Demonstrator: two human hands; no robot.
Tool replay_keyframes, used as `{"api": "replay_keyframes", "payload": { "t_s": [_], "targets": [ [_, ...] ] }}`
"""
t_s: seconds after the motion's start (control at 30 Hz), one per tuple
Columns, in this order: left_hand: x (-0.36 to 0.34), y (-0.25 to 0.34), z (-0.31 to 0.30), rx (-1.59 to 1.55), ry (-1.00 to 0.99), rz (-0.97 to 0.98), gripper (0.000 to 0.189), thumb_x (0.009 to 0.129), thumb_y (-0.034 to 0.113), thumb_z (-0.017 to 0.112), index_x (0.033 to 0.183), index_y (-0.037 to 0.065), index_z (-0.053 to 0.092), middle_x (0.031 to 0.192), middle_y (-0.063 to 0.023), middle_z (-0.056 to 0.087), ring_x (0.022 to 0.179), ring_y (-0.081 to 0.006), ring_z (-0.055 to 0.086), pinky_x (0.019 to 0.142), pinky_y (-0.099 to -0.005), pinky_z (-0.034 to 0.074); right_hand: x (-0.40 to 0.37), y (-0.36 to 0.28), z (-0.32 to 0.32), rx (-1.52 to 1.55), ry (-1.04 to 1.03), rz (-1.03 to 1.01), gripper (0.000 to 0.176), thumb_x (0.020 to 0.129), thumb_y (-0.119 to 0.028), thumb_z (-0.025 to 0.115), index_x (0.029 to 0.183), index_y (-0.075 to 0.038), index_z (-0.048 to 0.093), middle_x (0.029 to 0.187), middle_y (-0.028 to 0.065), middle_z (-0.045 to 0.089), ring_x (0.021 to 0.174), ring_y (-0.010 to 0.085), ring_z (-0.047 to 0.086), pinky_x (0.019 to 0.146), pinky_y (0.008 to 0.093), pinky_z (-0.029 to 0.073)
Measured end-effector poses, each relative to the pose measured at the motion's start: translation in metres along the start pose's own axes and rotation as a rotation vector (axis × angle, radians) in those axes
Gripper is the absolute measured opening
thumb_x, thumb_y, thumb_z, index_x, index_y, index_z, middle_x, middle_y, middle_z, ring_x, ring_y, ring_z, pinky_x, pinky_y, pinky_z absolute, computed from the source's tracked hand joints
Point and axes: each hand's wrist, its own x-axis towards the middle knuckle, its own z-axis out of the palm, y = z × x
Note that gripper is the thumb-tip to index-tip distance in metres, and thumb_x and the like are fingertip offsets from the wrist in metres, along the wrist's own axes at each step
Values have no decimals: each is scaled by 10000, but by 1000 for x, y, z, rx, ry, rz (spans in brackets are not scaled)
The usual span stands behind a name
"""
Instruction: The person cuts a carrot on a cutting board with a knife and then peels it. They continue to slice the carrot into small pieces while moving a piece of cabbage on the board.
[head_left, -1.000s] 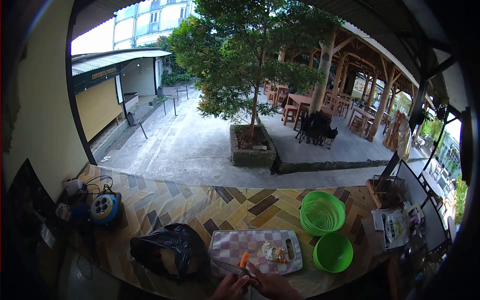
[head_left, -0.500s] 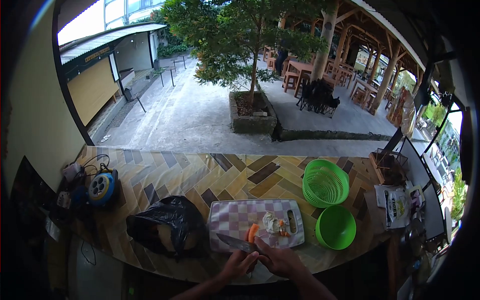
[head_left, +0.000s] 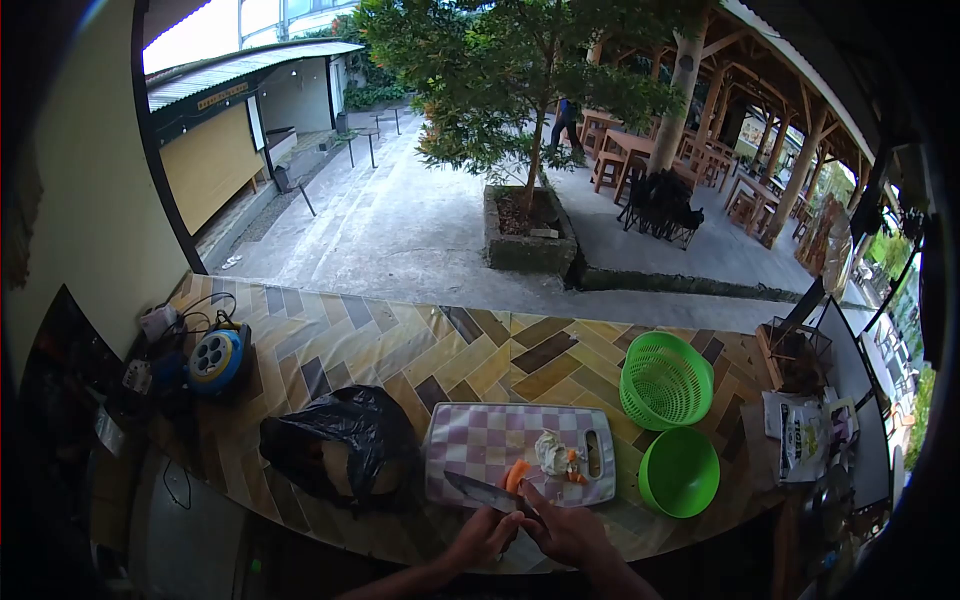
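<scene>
My right hand is closed around the handle of a knife. The blade points left over the lower edge of a checkered cutting board. Close against it, my left hand is closed with its fingertips by the blade's lower side; what it holds, if anything, is hidden. Just beyond the blade lies an orange carrot piece. Farther right on the board are a crumpled whitish lump and small orange bits.
Left of the board sits a black plastic bag, with a blue cable reel behind it. To the right stand a green bowl and a green colander. Packets lie at the far right. Outside, a person stands near tables.
The view has turned slightly left, so most things appear farther right. Both hands stay together at the knife over the board's lower edge. The distant person shows more clearly beside the tree.
</scene>
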Motion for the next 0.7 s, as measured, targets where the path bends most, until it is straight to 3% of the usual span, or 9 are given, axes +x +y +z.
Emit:
{"api": "replay_keyframes", "payload": {
  "t_s": [0.1,0.17,0.27,0.4,0.53,0.6,0.7],
  "targets": [
    [2,11,5,36,67,63,268,1027,275,475,907,37,499,639,22,480,550,-66,446,493,-248,364,6,2,2,-12,41,-36,581,977,-518,411,1459,-199,346,698,153,659,610,375,657,535,481,518],
    [1,4,0,6,26,-38,286,1030,282,469,894,35,515,627,25,473,536,-65,440,484,-249,355,4,3,8,-21,54,-47,578,979,-512,413,1459,-197,347,679,142,655,588,363,655,515,476,511],
    [1,10,2,0,54,0,306,1032,289,463,862,39,513,622,30,469,522,-63,428,473,-251,338,7,2,6,-35,47,-40,584,975,-510,427,1460,-193,349,677,137,653,591,359,654,515,474,508],
    [0,13,0,-86,59,-40,277,1034,275,461,882,48,510,617,41,450,503,-58,399,467,-245,324,9,1,11,-26,26,-25,607,962,-518,453,1461,-189,349,724,149,664,639,374,661,554,480,515],
    [3,5,2,-136,128,55,248,1034,257,460,891,58,497,616,45,436,500,-57,392,464,-241,323,13,-5,7,-15,25,-23,626,961,-531,444,1471,-189,322,732,149,667,652,376,663,556,483,514],
    [4,8,2,-158,155,50,225,1034,249,459,918,58,490,629,39,448,507,-57,400,465,-242,330,14,-4,9,-34,40,-22,615,977,-531,396,1485,-204,281,668,155,648,604,379,653,524,486,503],
    [2,10,-2,-207,94,-71,188,1035,236,452,1050,49,468,682,16,487,530,-60,423,476,-240,355,17,-9,4,-49,-51,65,643,973,-552,386,1493,-199,252,714,158,664,643,391,660,556,497,509]
  ]
}}
